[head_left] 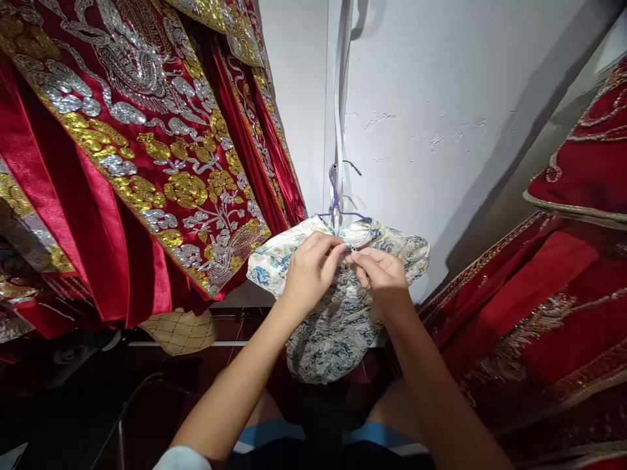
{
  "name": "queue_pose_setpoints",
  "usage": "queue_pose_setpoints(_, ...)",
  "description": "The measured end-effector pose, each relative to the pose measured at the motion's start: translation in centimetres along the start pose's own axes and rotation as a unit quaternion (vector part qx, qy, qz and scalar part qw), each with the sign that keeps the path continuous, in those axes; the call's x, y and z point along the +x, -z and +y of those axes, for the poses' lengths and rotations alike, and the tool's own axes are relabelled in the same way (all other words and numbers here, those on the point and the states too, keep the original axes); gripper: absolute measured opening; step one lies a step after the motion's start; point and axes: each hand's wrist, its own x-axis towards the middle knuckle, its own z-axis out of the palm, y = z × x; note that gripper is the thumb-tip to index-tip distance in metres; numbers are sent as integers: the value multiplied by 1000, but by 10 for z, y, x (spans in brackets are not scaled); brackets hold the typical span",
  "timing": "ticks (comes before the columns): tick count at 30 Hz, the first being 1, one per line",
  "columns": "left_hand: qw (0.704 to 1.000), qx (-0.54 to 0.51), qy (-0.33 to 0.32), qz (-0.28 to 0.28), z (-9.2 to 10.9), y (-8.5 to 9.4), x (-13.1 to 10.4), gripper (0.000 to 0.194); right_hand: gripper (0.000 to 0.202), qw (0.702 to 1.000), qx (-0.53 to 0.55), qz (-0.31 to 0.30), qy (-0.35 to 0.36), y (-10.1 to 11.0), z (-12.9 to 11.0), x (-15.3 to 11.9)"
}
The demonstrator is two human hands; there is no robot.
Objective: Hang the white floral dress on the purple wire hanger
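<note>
A white dress with blue and yellow flowers (pixel 337 307) hangs in front of me on a purple hanger (pixel 335 199), at the foot of a white strip on the wall. With thumb and fingers pinched, my left hand (pixel 313 264) grips the dress at its neckline. Right beside it, my right hand (pixel 379 267) is also closed in a pinch on the neckline edge, the fingertips of both almost touching. Whatever small fastening may lie between the fingertips is too small to make out.
Red garments with gold and silver sequins (pixel 186 176) hang close on the left. More red beaded garments (pixel 529 313) crowd the right side. Behind the dress stands a white wall (pixel 416 85) with peeling paint. A gold quilted cloth (pixel 183 329) shows at lower left.
</note>
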Motion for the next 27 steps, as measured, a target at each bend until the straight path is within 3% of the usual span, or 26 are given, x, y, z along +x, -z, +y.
queue_pose_setpoints(5,996,78,4,41,-4,-2,-7,11,23,1000,-17,12,2,-11,22,4)
queue_pose_setpoints(9,994,49,20,99,-7,2,-9,12,22,998,-49,9,-24,-15,44,6)
queue_pose_setpoints(13,979,-3,72,193,-14,22,-2,15,24,991,-122,2,-61,-2,69,0)
queue_pose_setpoints(17,941,-72,162,288,-42,45,-9,15,23,985,-154,8,-79,12,79,-17)
queue_pose_setpoints(19,881,-186,251,355,-61,52,-20,16,23,988,-133,5,-82,14,79,-26)
queue_pose_setpoints(23,653,-450,444,417,-87,52,-46,19,23,993,-89,-21,-69,9,77,-44)
queue_pose_setpoints(25,562,-519,489,419,-88,46,-61,29,22,994,-70,-39,-71,5,79,-53)
queue_pose_setpoints(27,502,-551,509,430,-83,36,-77,38,20,995,-27,-46,-85,4,83,-63)
